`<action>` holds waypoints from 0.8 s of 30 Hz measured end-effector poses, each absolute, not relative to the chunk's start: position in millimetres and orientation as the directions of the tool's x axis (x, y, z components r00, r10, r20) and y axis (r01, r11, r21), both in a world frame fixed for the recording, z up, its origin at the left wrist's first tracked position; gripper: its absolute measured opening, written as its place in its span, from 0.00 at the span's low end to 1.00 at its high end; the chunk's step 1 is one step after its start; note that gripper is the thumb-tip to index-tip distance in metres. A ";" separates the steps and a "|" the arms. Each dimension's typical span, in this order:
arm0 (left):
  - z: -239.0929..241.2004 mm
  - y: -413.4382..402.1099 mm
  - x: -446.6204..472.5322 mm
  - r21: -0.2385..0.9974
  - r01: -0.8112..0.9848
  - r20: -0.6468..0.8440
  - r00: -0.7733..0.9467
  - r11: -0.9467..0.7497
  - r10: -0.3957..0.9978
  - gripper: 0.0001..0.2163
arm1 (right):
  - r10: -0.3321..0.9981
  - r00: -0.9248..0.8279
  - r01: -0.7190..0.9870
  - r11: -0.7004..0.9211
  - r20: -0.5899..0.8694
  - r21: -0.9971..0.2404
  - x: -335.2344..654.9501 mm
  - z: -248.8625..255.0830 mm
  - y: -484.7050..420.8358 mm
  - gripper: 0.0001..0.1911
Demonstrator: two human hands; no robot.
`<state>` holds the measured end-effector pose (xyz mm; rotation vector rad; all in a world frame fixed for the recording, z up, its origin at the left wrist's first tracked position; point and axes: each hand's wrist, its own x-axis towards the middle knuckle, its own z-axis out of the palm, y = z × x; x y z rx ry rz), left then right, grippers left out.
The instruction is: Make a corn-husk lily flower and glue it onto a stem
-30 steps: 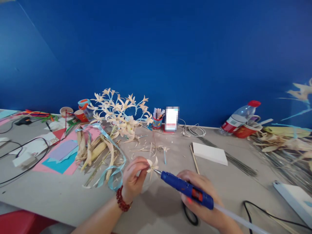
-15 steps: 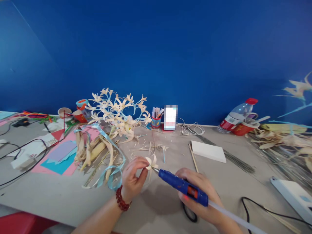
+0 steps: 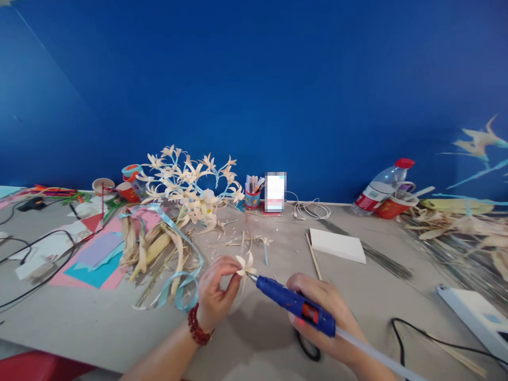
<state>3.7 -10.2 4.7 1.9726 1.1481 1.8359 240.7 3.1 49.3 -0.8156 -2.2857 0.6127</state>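
My left hand (image 3: 219,283) pinches a small cream-coloured flower (image 3: 246,263) by its edge between thumb and fingers. A blue glue gun (image 3: 293,301) is gripped in my right hand (image 3: 323,312), its metal nozzle pointing left and meeting the flower near its centre. A clear glue stick (image 3: 369,349) juts from the gun's back end. Beyond my hands, a single small flower with a blue stem (image 3: 265,251) lies on the table. Further back left stands a bunch of similar cream flowers on light-blue stems (image 3: 192,182).
Left are dried husks (image 3: 153,246), light-blue ribbon (image 3: 194,264) and coloured paper (image 3: 95,259). At the back stand a pen cup (image 3: 252,198) and a lit screen (image 3: 275,191). Right are a white block (image 3: 337,245), wire stems (image 3: 387,259), a bottle (image 3: 377,190), a red cup (image 3: 392,207) and a power strip (image 3: 472,312).
The view has shifted slightly. Both hands keep nearly the same pose, with the glue gun's nozzle still at the flower.
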 end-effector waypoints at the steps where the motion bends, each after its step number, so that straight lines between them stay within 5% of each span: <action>1: 4.6 -10.2 3.6 0.624 0.397 0.754 -0.081 -0.673 0.652 0.09 | 0.682 -0.612 0.396 0.703 0.400 -0.591 240.9 49.0 3.0 0.08; 24: 2.7 -10.3 2.3 0.604 0.417 0.764 -0.062 -0.679 0.642 0.09 | 0.656 -0.594 0.449 0.751 0.466 -0.485 238.8 53.1 2.6 0.08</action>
